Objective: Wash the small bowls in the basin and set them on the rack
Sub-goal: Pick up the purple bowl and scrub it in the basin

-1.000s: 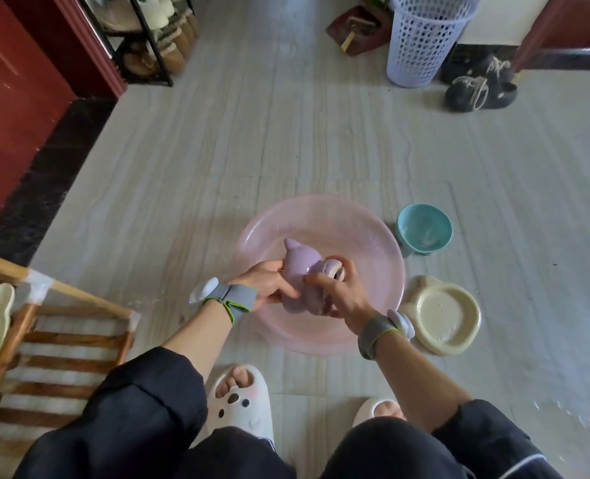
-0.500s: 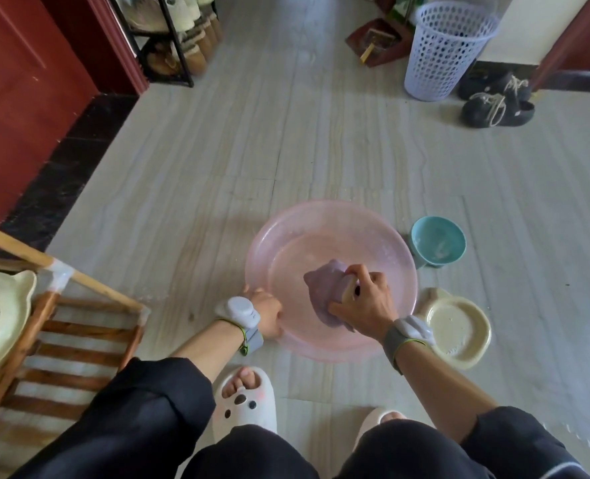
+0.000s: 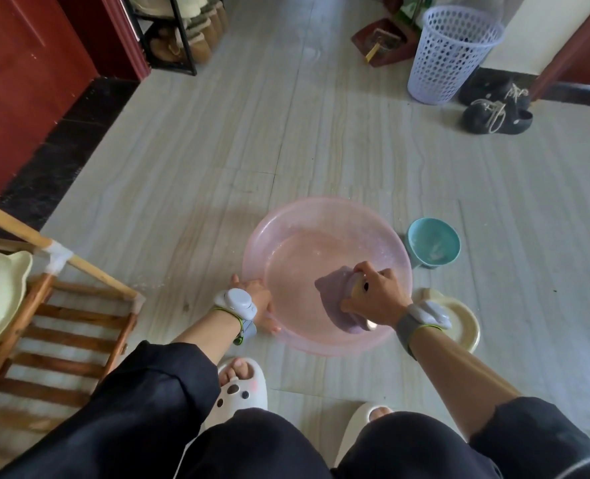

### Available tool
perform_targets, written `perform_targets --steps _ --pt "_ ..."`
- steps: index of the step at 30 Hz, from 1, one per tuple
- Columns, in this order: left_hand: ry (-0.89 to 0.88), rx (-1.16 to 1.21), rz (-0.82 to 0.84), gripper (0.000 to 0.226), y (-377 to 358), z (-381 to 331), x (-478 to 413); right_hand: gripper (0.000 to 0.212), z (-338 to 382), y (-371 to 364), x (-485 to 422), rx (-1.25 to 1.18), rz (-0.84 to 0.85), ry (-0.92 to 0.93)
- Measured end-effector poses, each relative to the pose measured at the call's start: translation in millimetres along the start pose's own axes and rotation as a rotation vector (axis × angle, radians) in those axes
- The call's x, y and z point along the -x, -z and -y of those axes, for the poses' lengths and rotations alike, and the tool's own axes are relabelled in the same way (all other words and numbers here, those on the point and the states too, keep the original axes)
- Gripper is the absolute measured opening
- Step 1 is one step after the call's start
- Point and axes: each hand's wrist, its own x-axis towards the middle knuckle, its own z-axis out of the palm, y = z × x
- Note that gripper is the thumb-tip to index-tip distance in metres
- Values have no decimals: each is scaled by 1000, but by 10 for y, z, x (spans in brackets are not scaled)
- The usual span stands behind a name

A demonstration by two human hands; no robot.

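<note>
Slippage looked the likeliest trouble. The purple bowl (image 3: 333, 299) was wet and held by one hand alone, so a loose hold on the lift could have dropped it against the basin (image 3: 286, 233) or onto the tiled floor (image 3: 286, 133). The rack (image 3: 61, 340) stood well apart to the left, so the carry would have crossed the body and dripped on the tiles beside the slippers. A hard pull might also have tipped the light basin and spilled what looked like shallow water.

The right hand (image 3: 376, 295) gripped the purple bowl from above, its fingers curled round the bowl's right side. Something tan showed under them, but I could not tell what. The left hand (image 3: 257, 299) clasped the basin's near-left rim and steadied it.

The purple bowl sat inside the basin against its near-right wall. It was tilted, with its two ear-like points aimed up and to the far left. Its long axis ran from those points down toward the near right. I could not tell which way its mouth faced.

A teal bowl (image 3: 433, 243) stood just beside the basin's right rim. A cream bowl (image 3: 468, 326) lay near it, partly under the right wrist.
</note>
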Motion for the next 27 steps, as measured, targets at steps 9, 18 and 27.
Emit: perform_targets --steps 9,18,27 --pt "21 41 2 31 -74 1 -72 73 -5 -85 85 -65 -23 6" --pt "59 57 -1 30 -79 -19 -122 76 -31 -84 104 -39 26 -40" --pt "122 443 -19 43 189 -327 -111 68 -25 -96 152 -934 83 -270"
